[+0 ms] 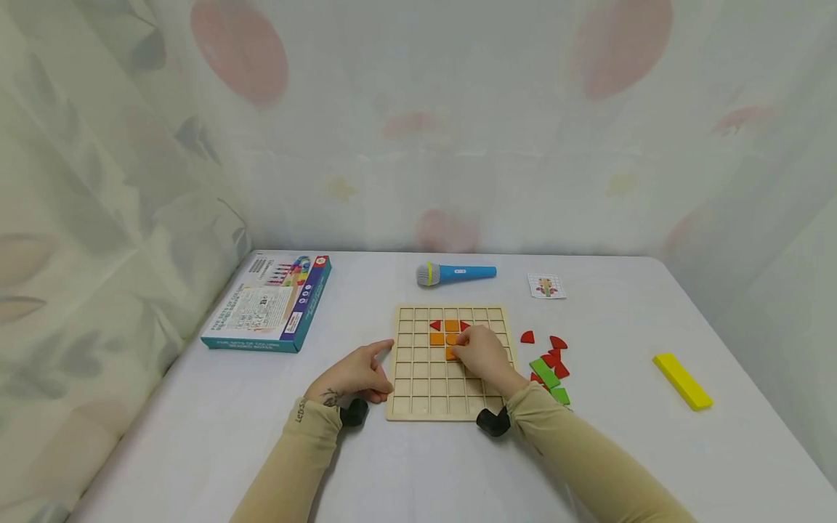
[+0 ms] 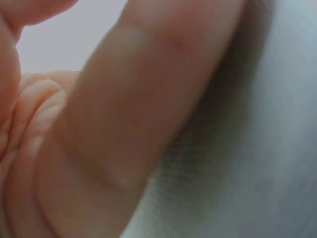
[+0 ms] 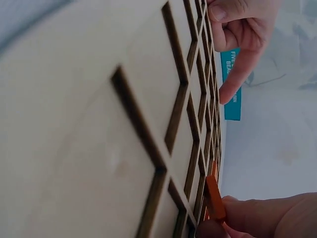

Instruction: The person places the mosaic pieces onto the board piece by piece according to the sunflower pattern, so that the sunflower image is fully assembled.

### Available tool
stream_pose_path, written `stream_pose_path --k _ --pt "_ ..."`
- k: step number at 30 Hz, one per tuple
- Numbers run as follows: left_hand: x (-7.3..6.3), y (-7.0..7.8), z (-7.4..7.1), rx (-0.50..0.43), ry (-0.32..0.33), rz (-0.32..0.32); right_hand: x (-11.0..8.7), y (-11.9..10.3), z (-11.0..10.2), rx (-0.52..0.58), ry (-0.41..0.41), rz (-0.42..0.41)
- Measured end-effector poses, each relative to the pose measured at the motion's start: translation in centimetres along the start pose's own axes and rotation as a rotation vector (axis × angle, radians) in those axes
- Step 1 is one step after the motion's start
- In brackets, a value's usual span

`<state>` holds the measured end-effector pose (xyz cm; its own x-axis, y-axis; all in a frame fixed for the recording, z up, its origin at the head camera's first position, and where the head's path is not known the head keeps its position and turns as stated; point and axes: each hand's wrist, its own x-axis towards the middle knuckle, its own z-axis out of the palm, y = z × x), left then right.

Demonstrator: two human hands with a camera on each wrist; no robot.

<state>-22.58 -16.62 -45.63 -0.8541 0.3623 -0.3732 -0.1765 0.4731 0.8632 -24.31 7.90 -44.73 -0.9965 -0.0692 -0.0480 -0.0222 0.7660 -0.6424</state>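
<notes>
A wooden grid board (image 1: pixel 418 392) lies on the table in front of me. Between thumb and finger, my right hand (image 1: pixel 485 356) pinches an orange square tile (image 3: pixel 215 198) at the grid, just below other orange tiles (image 1: pixel 437 338). Red pieces (image 1: pixel 436 325) sit in cells on either side of the top orange tile (image 1: pixel 451 325). My left hand (image 1: pixel 356 373) rests at the board's left side, its index finger stretched out to the edge. The left wrist view is filled by blurred fingers (image 2: pixel 133 99).
Loose red pieces (image 1: pixel 527 337) and green tiles (image 1: pixel 544 373) lie right of the board. Farther right is a yellow bar (image 1: pixel 683 381). Behind the board are a blue toy microphone (image 1: pixel 467 273) and a small pattern card (image 1: pixel 546 286). A flat box (image 1: pixel 268 301) lies at the left.
</notes>
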Motion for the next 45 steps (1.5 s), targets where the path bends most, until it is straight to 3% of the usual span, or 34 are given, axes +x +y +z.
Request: stream_pose_path --k 14,21,27,32,38,45 --pt "0.1 -0.1 0.1 0.006 0.014 -0.004 -0.1 -0.5 -0.2 -0.128 -0.003 0.011" --pt "0.1 0.0 0.1 -0.012 0.017 -0.014 -0.8 -0.1 -3.7 -0.137 0.004 -0.049" --pt "0.1 0.2 0.1 -0.022 0.008 -0.009 -1.0 3.2 -8.3 -0.192 0.011 -0.238" --pt "0.0 0.2 0.1 -0.027 0.007 -0.017 -1.0 7.6 -10.6 -0.334 0.035 -0.287" --pt "0.1 0.0 0.1 -0.023 0.004 -0.011 -1.4 11.9 -11.6 -0.518 0.033 -0.338" --pt "0.1 0.0 0.2 -0.012 0.008 -0.009 -2.1 13.5 -11.5 -0.632 -0.003 -0.35"
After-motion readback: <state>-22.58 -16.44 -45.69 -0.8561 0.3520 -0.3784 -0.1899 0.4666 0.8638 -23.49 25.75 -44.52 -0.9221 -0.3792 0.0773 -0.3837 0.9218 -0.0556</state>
